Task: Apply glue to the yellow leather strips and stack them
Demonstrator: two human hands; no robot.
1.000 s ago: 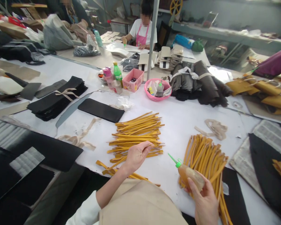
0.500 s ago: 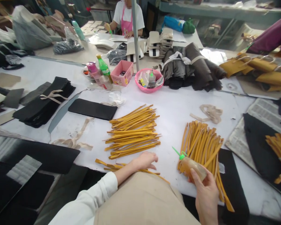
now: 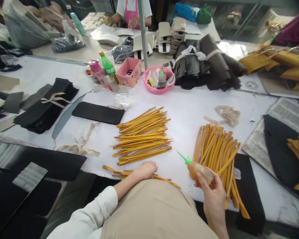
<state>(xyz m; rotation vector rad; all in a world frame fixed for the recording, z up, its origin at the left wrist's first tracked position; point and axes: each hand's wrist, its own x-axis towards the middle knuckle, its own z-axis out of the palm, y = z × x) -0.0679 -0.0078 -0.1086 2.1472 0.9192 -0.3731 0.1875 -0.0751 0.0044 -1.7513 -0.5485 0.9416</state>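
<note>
In my right hand [image 3: 213, 191] is a squeeze bottle [image 3: 200, 171] of amber liquid, tilted, its thin green nozzle pointing up and left. Beneath and behind it lies a bundle of mustard-yellow strips [image 3: 211, 149], placed roughly upright in view. My left hand [image 3: 147, 169] rests at the table's near edge over a few loose yellow strips [image 3: 164, 180]. Its fingers are curled together, and whatever is under the fingertips is hidden. Just beyond that hand, a spread pile of yellow strips [image 3: 142, 137] lies crosswise on the white table surface [image 3: 180, 116].
A black folded piece [image 3: 98, 113] and a tied black stack [image 3: 47, 106] lie to the left. At the back stand a pink basket [image 3: 158, 89], a pink box [image 3: 129, 74], a green bottle [image 3: 107, 64] and a metal post [image 3: 142, 36]. A co-worker in a pink apron [image 3: 132, 16] sits across.
My left hand has drawn slightly left, and its spread fingers have curled down over the loose strips. The bottle in my right hand has moved a little left and up.
</note>
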